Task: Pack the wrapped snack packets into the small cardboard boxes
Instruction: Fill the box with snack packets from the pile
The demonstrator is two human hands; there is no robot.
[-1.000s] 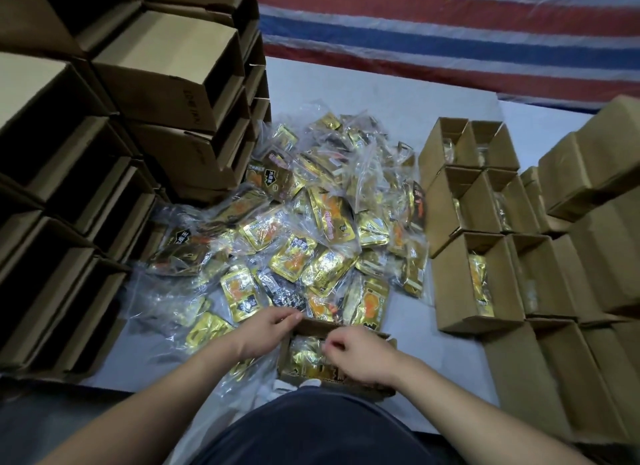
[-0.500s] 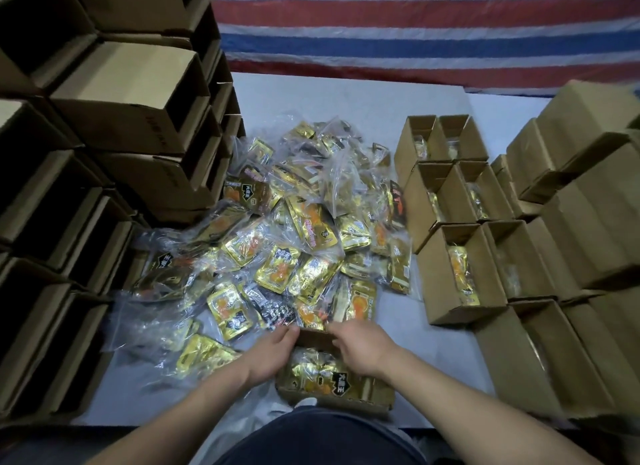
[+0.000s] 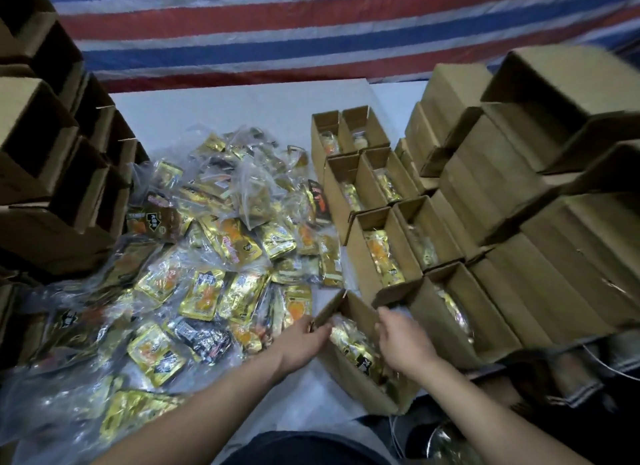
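Note:
A small open cardboard box (image 3: 346,371) sits at the table's near edge with a gold wrapped snack packet (image 3: 353,343) inside it. My left hand (image 3: 304,340) grips the box's left wall. My right hand (image 3: 405,343) grips its right wall, fingers curled over the rim. A large heap of gold and black snack packets in clear wrap (image 3: 214,257) covers the table left of the box. Several filled small boxes (image 3: 381,250) stand in rows just beyond and to the right of the held box.
Tall stacks of empty brown boxes rise at the left (image 3: 52,174) and right (image 3: 540,201). The white table (image 3: 242,115) shows bare at the back. A red, white and blue striped tarp (image 3: 311,25) hangs behind. My dark-clothed lap is at the bottom.
Both hands have carried the box with its packet rightwards, next to the row of filled boxes. The view has swung to the right too.

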